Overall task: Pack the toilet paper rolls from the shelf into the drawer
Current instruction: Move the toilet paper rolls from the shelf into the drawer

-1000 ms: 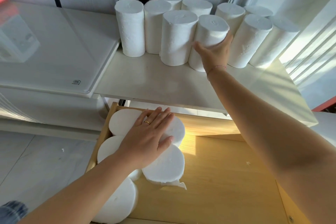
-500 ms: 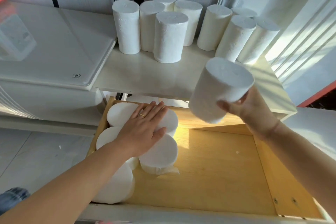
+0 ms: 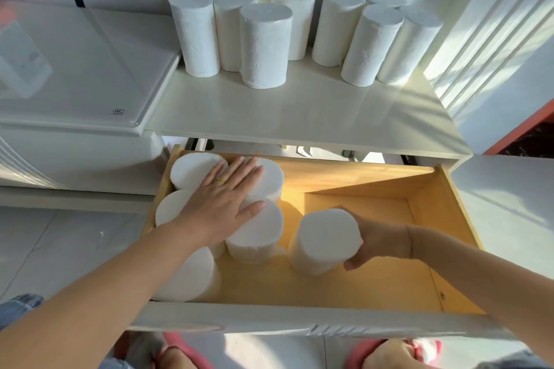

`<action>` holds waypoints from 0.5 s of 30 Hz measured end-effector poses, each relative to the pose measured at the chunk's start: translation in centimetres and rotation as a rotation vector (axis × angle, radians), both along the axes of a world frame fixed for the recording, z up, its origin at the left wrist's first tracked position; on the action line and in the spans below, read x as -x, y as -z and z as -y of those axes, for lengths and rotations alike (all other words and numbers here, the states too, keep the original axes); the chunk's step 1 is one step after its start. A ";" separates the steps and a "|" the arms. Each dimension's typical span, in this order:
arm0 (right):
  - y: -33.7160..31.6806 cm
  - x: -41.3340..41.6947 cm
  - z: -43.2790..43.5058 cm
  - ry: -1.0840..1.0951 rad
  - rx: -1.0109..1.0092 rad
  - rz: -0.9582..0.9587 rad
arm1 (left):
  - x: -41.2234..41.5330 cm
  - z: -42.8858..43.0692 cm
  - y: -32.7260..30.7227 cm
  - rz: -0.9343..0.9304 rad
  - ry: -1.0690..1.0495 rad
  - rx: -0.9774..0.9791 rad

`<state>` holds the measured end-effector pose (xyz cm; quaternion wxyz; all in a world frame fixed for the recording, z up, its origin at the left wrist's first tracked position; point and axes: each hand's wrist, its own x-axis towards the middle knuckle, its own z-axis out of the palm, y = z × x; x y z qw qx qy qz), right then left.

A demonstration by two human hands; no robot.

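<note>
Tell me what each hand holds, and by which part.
Right hand grips a toilet paper roll by its side wall. Left hand holds nothing, lying flat on packed rolls.

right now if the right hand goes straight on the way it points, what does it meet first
Likely the nearest roll under the left hand, touched first by the held roll in the right hand; depth unclear.
</note>
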<state>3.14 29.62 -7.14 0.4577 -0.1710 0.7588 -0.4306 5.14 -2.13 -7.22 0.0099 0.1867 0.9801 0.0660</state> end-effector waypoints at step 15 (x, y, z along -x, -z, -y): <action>-0.9 -4.7 6.7 0.141 -0.038 0.467 | 0.1 0.0 0.2 -0.006 -0.006 -0.016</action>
